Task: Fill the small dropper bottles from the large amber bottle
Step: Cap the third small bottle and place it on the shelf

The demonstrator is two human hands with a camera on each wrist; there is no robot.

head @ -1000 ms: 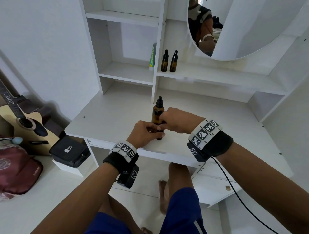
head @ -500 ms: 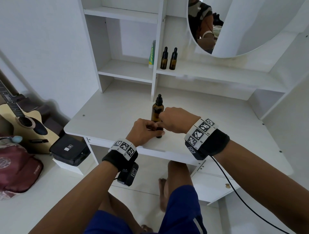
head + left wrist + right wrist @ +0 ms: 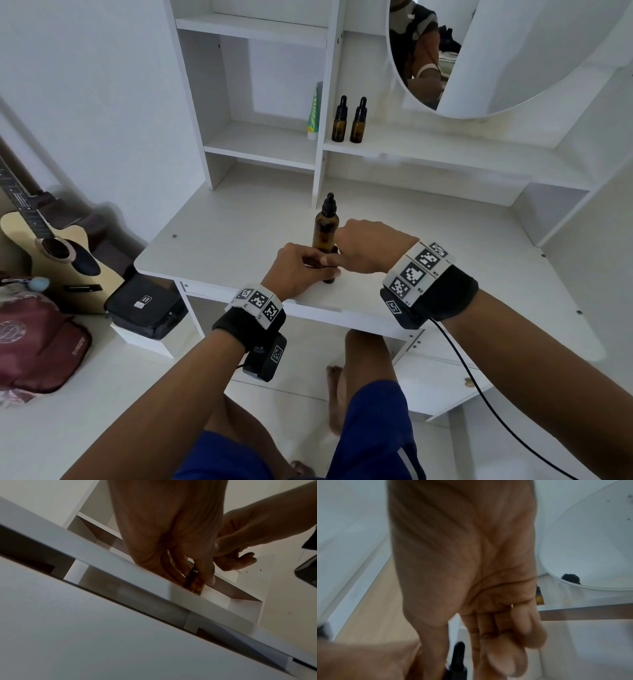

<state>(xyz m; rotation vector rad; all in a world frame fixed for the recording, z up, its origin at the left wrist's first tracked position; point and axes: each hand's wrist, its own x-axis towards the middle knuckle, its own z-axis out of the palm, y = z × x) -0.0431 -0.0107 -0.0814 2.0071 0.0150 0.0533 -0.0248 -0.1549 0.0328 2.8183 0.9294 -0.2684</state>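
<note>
The large amber bottle point(image 3: 324, 229) with a black dropper top stands upright on the white desk point(image 3: 239, 233). Just in front of it, my left hand point(image 3: 301, 267) grips a small amber dropper bottle point(image 3: 329, 279) whose base sits on the desk; the left wrist view shows that bottle point(image 3: 193, 586) between my fingers. My right hand point(image 3: 361, 245) is closed over its top, fingers point(image 3: 505, 655) curled, and a black dropper cap point(image 3: 458, 654) shows beside the thumb. Two more small dropper bottles point(image 3: 339, 120) point(image 3: 358, 120) stand capped on the shelf behind.
A green tube point(image 3: 314, 113) leans by the shelf divider and a round mirror point(image 3: 513, 51) hangs above right. The held bottle is close to the desk's front edge point(image 3: 239, 294). Left of the desk are a guitar point(image 3: 51, 246), a black pouch point(image 3: 144, 305) and a red bag point(image 3: 34, 342).
Both hands stay on the small bottle in front of the large one; only the head view has shifted slightly.
</note>
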